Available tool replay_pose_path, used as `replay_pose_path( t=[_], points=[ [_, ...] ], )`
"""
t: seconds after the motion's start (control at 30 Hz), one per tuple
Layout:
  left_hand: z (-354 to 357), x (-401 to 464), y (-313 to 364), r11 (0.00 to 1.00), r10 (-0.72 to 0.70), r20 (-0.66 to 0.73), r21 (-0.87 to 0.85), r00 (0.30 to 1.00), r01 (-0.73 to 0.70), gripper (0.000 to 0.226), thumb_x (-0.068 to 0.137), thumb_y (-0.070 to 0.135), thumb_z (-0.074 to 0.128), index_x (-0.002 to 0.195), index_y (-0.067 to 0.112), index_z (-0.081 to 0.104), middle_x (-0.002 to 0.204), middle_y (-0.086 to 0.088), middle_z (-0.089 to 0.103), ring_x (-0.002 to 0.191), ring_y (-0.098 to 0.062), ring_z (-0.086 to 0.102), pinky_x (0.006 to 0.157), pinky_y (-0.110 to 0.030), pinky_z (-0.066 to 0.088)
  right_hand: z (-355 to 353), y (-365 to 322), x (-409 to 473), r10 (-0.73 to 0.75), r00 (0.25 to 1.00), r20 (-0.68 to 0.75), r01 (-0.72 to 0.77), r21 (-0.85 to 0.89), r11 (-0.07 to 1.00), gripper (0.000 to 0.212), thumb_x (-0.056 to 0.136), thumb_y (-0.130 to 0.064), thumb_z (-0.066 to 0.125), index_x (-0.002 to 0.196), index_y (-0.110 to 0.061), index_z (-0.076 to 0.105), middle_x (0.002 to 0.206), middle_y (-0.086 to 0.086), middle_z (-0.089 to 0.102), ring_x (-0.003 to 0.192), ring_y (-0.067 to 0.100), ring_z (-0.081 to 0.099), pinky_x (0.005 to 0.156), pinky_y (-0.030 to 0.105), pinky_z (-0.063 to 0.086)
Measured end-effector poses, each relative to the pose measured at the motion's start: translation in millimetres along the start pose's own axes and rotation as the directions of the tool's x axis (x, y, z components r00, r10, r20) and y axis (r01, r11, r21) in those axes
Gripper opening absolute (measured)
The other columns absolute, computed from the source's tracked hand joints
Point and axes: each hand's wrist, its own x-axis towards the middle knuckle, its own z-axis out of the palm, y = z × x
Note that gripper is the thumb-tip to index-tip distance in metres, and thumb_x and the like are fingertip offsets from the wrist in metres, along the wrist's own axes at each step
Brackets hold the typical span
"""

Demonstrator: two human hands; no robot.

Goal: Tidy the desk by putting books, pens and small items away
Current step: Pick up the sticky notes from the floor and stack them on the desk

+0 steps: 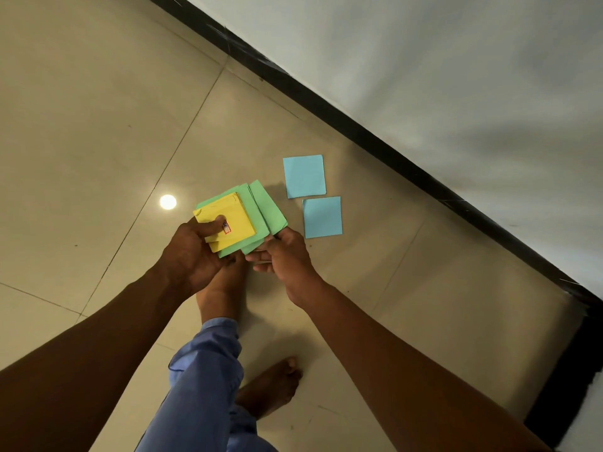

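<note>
Yellow note pad [233, 223] with small red sticker is stacked on fanned green square notes [266, 212], stack held tilted above the floor, while two blue square notes [304, 176] are laid flat on the tiles at 2 o'clock of it, just apart, one slightly rotated.

left hand [192, 252] grips yellow sticky pad [228, 220] atop green notes [264, 210]; right hand [284, 256] pinches them; two blue notes [313, 197] on tiled floor [98, 125].
</note>
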Motion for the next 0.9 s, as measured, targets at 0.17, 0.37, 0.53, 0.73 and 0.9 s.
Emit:
replay_pose_path(
  t=[0.17, 0.37, 0.53, 0.73, 0.9],
  points=[
    [2.7, -1.7, -0.4, 1.0, -0.011, -0.01, 0.022, 1.0, 0.011, 0.035, 0.101, 0.01, 0.049, 0.134, 0.008, 0.057, 0.113, -0.011, 0.072, 0.094, -0.028, 0.075, 0.088, -0.042, 0.062, 0.5, 2.4, -4.2, 0.042, 0.996, 0.079, -0.037, -0.059, 0.998, 0.031, 0.111, -0.014, 0.042, 0.136, -0.016, 0.06, 0.11, 0.005, 0.075, 0.089, 0.018, 0.074, 0.07, 0.028, 0.057],
    [-1.5, -0.7, -0.6, 0.997, -0.027, -0.001, 0.072, 1.0, 0.027, 0.024, 0.102, 0.005, 0.045, 0.116, 0.01, 0.063, 0.107, -0.009, 0.073, 0.09, -0.026, 0.075, 0.083, -0.04, 0.062, 2.0, 2.0, -4.9, 0.073, 0.98, 0.183, -0.053, -0.111, 0.992, 0.034, 0.108, -0.007, 0.043, 0.138, -0.015, 0.056, 0.118, 0.008, 0.073, 0.082, 0.014, 0.071, 0.062, 0.024, 0.052],
    [-9.1, 2.7, 0.2, 0.996, -0.043, -0.023, 0.082, 0.999, 0.045, 0.033, 0.101, 0.004, 0.046, 0.132, 0.009, 0.058, 0.115, -0.011, 0.071, 0.097, -0.029, 0.073, 0.083, -0.04, 0.062, -20.1, 4.7, 15.5, 0.075, 0.994, 0.075, -0.041, -0.386, 0.922, 0.022, 0.095, -0.009, 0.061, 0.112, -0.016, 0.073, 0.109, 0.007, 0.077, 0.094, 0.021, 0.071, 0.074, 0.033, 0.057],
    [-15.1, 8.0, 4.2, 0.992, -0.072, -0.016, 0.102, 0.997, 0.073, 0.037, 0.102, 0.004, 0.048, 0.138, 0.009, 0.055, 0.12, -0.014, 0.067, 0.105, -0.032, 0.068, 0.088, -0.043, 0.06, -84.0, 15.5, 69.2, -0.193, 0.886, -0.422, -0.226, -0.755, 0.615, 0.061, 0.091, -0.031, 0.072, 0.141, -0.008, 0.044, 0.136, 0.018, 0.052, 0.124, 0.038, 0.055, 0.097, 0.044, 0.051],
    [-18.9, 13.2, 7.8, 0.991, -0.085, -0.007, 0.107, 0.996, 0.085, 0.04, 0.102, 0.005, 0.048, 0.141, 0.008, 0.053, 0.127, -0.017, 0.065, 0.111, -0.034, 0.066, 0.088, -0.043, 0.06, -97.0, 8.3, 100.6, -0.134, 0.845, -0.517, -0.369, -0.746, 0.554, 0.094, 0.084, -0.051, 0.08, 0.148, -0.006, 0.027, 0.146, 0.021, 0.036, 0.132, 0.038, 0.043, 0.1, 0.049, 0.048]
  ],
)
